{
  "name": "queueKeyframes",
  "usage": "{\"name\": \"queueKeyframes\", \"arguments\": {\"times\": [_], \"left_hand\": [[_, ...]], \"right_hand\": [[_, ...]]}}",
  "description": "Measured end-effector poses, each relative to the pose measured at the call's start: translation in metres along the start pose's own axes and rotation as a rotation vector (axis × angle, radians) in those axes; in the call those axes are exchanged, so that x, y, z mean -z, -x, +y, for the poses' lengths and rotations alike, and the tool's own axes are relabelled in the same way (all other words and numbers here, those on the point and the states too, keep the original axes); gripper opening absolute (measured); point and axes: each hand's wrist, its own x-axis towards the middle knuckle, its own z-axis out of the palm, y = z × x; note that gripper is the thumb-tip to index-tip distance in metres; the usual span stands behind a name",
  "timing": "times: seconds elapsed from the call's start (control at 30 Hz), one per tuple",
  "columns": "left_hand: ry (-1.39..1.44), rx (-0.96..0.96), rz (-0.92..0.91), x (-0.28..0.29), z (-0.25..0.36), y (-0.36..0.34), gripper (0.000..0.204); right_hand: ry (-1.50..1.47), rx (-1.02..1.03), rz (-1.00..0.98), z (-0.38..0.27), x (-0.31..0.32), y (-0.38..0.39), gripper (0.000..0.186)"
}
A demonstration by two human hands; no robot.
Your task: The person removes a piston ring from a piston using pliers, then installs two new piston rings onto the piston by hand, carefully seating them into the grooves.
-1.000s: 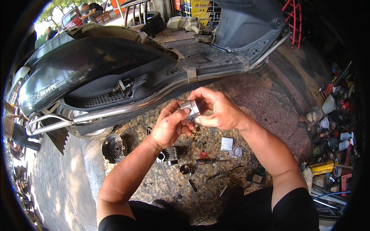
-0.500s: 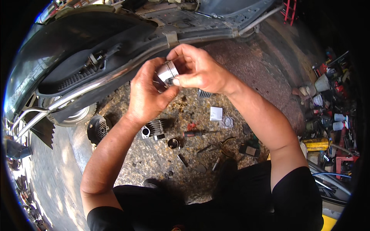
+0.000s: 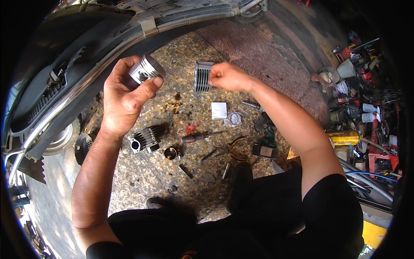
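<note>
In my left hand (image 3: pixel 123 97) is a shiny silver piston (image 3: pixel 145 71), tilted, with ring grooves near its crown and the pin hole facing me. My thumb and fingers close around its sides. My right hand (image 3: pixel 228 77) reaches out to a finned engine cylinder (image 3: pixel 202 77) on the ground, its curled fingers gripping the right edge. Whether the cylinder is lifted at all is hard to see. A second, dirtier finned cylinder (image 3: pixel 145 139) lies below my left hand, beside a dark used piston (image 3: pixel 170 153).
Around the ground lie a white box (image 3: pixel 219 110), bagged rings (image 3: pixel 233 119), a screwdriver (image 3: pixel 194 138), a metal pin (image 3: pixel 185 171) and pliers (image 3: pixel 235 149). A vehicle panel with a metal bar (image 3: pixel 101 64) borders the upper left. Tools and containers crowd the right, near a yellow case (image 3: pixel 345 137).
My right hand has let go of the piston and moved right to the finned cylinder. The piston stays in my left hand, which has moved left. The whole view has shifted.
</note>
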Motion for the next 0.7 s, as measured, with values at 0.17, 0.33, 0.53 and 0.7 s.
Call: {"name": "queueKeyframes", "arguments": {"times": [0.17, 0.33, 0.53, 0.7], "left_hand": [[0.106, 0.080, -0.045, -0.009, -0.015, -0.008, 0.046], [0.159, 0.172, -0.071, -0.017, -0.027, -0.015, 0.049], [0.205, 0.229, -0.095, -0.024, -0.034, -0.018, 0.048], [0.188, 0.253, -0.087, -0.025, -0.038, -0.019, 0.048]], "right_hand": [[0.260, -0.220, -0.094, 0.135, -0.051, 0.010, 0.007], [0.302, -0.439, -0.196, 0.179, -0.075, 0.011, 0.024], [0.362, -0.439, -0.185, 0.168, -0.088, 0.012, 0.027], [0.403, -0.410, -0.165, 0.160, -0.089, 0.011, 0.027]]}}
